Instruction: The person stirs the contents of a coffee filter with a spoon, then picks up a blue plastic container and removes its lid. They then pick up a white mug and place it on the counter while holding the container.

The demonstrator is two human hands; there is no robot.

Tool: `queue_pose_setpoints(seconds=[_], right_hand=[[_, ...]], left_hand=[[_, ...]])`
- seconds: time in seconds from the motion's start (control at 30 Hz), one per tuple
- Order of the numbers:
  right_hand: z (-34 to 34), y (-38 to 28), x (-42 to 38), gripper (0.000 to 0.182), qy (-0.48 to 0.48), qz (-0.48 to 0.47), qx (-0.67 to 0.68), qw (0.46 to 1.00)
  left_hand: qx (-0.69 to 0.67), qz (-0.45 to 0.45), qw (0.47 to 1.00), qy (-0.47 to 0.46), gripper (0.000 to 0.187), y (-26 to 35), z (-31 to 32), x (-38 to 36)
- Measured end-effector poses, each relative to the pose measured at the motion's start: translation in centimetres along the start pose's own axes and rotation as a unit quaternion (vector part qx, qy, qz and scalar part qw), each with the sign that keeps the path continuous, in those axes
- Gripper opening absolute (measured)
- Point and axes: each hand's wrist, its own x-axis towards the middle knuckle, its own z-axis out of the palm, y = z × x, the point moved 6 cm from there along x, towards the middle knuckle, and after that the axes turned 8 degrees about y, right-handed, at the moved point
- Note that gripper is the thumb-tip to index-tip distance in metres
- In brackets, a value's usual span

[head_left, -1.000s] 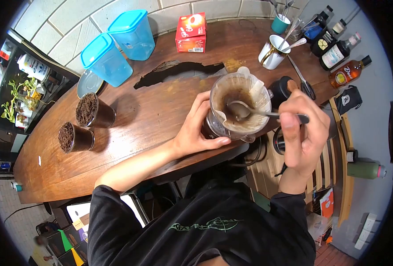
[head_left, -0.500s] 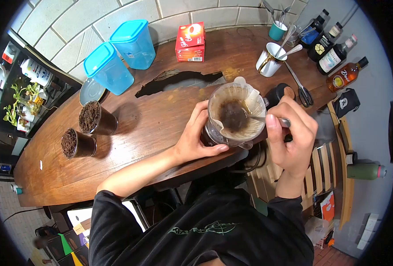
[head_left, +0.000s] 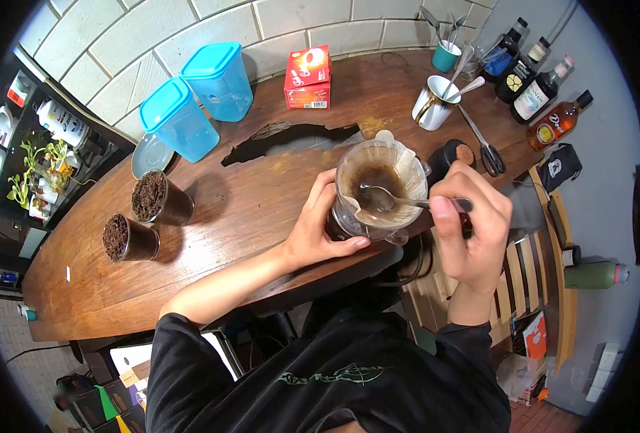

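Observation:
A clear coffee dripper (head_left: 344,167) holds a pleated paper filter (head_left: 408,167) with wet brown coffee (head_left: 372,176) inside. Below it is a glass server (head_left: 338,229), partly hidden by the dripper. My left hand (head_left: 321,225) is wrapped round the server's left side, thumb along the front. Between thumb and fingers, my right hand (head_left: 473,225) grips a metal spoon (head_left: 411,203) by its handle. The spoon's bowl lies over the coffee inside the filter, its tip at the wet surface. Close behind my right hand is a dark round container with a brown top (head_left: 464,153).
Two glasses of dark grounds (head_left: 149,196) stand left. Behind are blue-lidded containers (head_left: 215,83), a red box (head_left: 308,78) and a jagged hole (head_left: 291,142) in the tabletop. At right are a mug with spoons (head_left: 433,107), scissors (head_left: 490,157) and several bottles (head_left: 535,99).
The spoon has moved left and risen, so its bowl now shows above the coffee instead of being sunk in it. My left hand keeps its hold on the server.

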Motion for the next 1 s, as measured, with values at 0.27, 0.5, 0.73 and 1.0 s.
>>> queue_pose_setpoints(seconds=[0.27, 0.5, 0.73, 1.0], right_hand=[[-0.6, 0.5, -0.1, 0.01, 0.025, 0.019, -0.082, 0.996], [-0.5, 0.4, -0.4, 0.01, 0.028, 0.02, -0.082, 0.996], [0.1, 0.5, -0.6, 0.009, -0.021, 0.013, -0.052, 0.998], [-0.6, 0.2, -0.8, 0.012, 0.021, 0.006, -0.049, 0.999]], left_hand=[[0.02, 0.011, 1.0, -0.001, 0.08, 0.2, 0.0, 0.0], [0.014, 0.025, 1.0, 0.012, 0.08, 0.3, -0.1, 0.1], [0.013, 0.028, 0.999, 0.019, 0.081, 0.2, 0.1, 0.0], [0.002, 0.023, 1.0, 0.021, 0.08, 0.0, 0.1, 0.0]])
